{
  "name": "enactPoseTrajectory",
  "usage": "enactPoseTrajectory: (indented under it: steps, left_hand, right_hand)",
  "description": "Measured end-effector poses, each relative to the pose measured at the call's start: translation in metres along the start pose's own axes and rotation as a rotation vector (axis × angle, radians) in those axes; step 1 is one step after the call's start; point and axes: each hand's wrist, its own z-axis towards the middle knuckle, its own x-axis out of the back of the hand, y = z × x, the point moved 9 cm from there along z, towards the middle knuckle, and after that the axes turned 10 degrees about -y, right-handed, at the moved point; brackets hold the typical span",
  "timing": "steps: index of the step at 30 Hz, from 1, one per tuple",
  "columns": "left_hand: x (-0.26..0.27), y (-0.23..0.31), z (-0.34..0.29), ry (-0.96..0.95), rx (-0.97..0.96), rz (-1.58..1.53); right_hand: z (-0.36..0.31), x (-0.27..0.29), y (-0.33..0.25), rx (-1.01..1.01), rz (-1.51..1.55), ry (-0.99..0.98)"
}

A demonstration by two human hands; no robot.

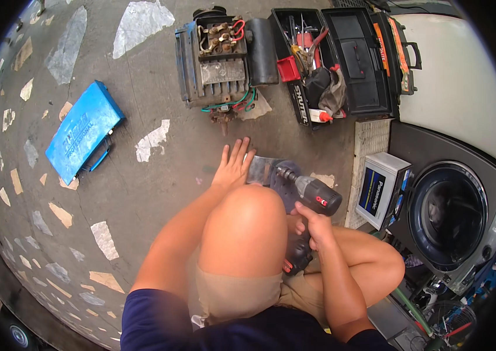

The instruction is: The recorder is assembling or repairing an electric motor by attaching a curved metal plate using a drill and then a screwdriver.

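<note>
My right hand (311, 226) is wrapped round the handle of a dark grey cordless drill (318, 195). The drill's chuck points up and left, above a dark, flat, slipper-like thing (286, 178) that my knee partly hides. My left hand (234, 167) is empty, its fingers stretched out and apart, beside a flat grey piece (258, 169); whether it touches that piece I cannot tell. Just beyond my left fingertips stands a worn electric motor (215, 76) with its shaft toward me. Its terminal box (221, 38) is uncovered, with red and green wires loose around the body.
A blue tool case (86, 131) lies on the patched floor at left. At the far right, an open black toolbox (301, 70) holds several hand tools, its lid (359, 67) laid back. A boxed item (379, 190) stands before a front-loading washing machine (449, 205).
</note>
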Motion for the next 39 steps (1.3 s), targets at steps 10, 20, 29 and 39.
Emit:
enactPoseTrajectory:
  steps: [10, 20, 29, 39]
  left_hand:
    - [0.003, 0.001, 0.000, -0.023, 0.012, -0.023]
    - [0.005, 0.002, -0.001, -0.025, 0.006, -0.017]
    - [0.008, 0.003, -0.003, 0.011, -0.007, -0.039]
    - [0.001, 0.002, 0.001, 0.020, 0.027, 0.053]
  right_hand:
    - [0.002, 0.001, -0.003, 0.054, -0.012, -0.054]
    - [0.009, -0.002, 0.002, 0.089, -0.131, -0.030]
    - [0.004, -0.016, -0.043, 0.364, -0.575, 0.030]
    - [-0.005, -0.032, -0.053, 0.453, -0.682, 0.067]
